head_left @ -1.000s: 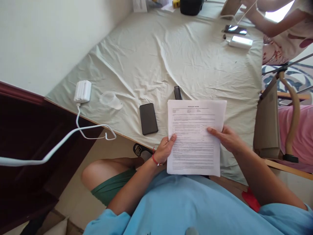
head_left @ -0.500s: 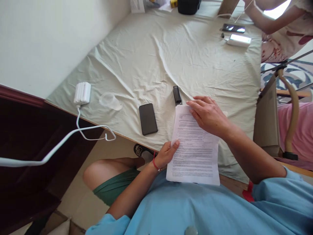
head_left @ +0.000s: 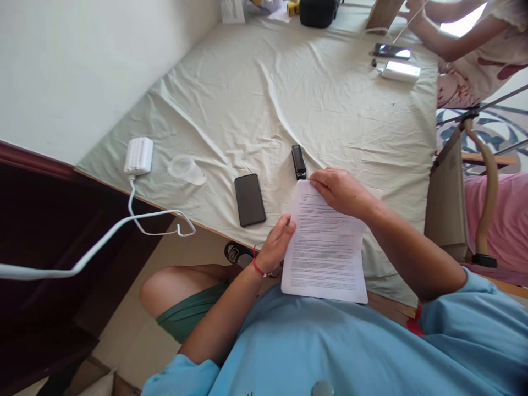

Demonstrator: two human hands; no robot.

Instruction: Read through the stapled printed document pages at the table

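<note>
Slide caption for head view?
Right hand at the top of the printed pages, left hand at their side, stapler beyond.

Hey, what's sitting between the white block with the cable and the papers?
In the head view, going from the white block to the papers come a clear plastic container, a black phone, then the left hand at their edge.

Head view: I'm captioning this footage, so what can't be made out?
- Print on the papers: head view, too small to read.
- Part of the papers' top edge: head view, hidden by the right hand.
- Other person: head view, cut off by the top and right edges.
</note>
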